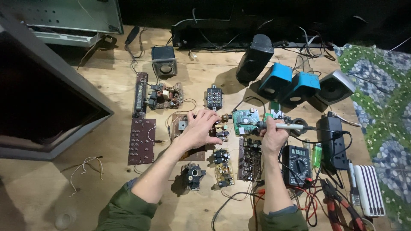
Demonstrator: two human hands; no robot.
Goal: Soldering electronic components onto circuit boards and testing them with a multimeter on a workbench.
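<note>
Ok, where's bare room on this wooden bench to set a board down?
Bare wood lies at the near left, between the loose white wire and the left hand. Right of the right hand, the black multimeter and cables crowd everything.

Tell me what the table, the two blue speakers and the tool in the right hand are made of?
The pale wooden table looks like bare plywood: matt, with visible grain and knots. The two bright blue box speakers look like smooth plastic, evenly coloured with a slight sheen. The slim soldering iron in the right hand seems to have a pale plastic handle and a metal tip, though the tip is too small to be sure.
</note>
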